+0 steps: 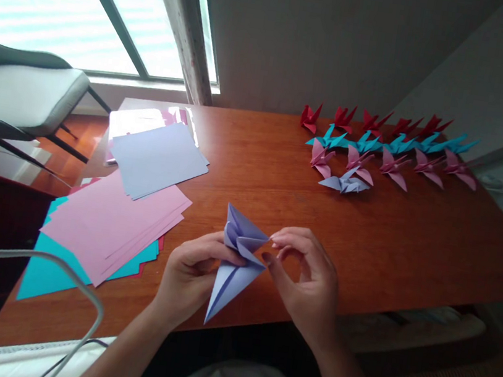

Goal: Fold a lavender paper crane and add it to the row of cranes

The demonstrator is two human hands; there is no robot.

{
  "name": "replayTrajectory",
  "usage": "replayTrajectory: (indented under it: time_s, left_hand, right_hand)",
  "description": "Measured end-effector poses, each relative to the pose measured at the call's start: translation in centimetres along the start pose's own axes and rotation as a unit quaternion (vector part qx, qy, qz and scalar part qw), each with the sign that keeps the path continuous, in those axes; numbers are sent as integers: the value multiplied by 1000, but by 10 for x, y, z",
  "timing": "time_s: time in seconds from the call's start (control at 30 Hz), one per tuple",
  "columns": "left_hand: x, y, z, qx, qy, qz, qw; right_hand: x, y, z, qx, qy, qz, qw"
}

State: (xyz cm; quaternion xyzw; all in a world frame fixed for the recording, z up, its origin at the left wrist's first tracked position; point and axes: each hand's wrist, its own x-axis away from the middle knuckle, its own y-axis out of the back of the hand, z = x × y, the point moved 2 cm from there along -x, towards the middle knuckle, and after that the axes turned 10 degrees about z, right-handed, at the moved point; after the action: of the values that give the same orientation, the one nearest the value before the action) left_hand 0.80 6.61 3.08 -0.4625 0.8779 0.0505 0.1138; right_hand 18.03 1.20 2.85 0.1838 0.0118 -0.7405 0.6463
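A partly folded lavender paper piece (235, 261) with long points is held above the front edge of the wooden table (403, 241). My left hand (189, 279) grips its left side, thumb on top. Pinching the piece's right corner between thumb and fingertips is my right hand (308, 281). Both hands are closed on the paper.
Flat paper sheets lie at the left: lavender (157, 159), pink (111, 222), teal (45, 275). Rows of finished paper cranes sit far right: red (373, 121), teal (393, 145), pink (390, 164), one lavender (344, 183). A chair (16, 93) stands by the window. A cable (78, 289) crosses the lower left.
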Motion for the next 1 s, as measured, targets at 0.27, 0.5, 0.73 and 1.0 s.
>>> replayTrajectory:
  time_s: [0.27, 0.5, 0.73, 1.0]
  left_hand:
    - [4, -2, 1, -106, -51, 49, 992]
    - [2, -5, -2, -153, -83, 57, 983]
    - [6, -6, 3, -182, -112, 72, 974]
    - [11, -6, 8, -195, -119, 83, 970]
  right_hand:
    - [-3, 8, 3, 46, 35, 47, 997]
    - [-5, 17, 4, 115, 76, 69, 988]
    - [-7, 21, 3, 162, 94, 97, 978]
    - [-8, 25, 5, 168, 127, 107, 972]
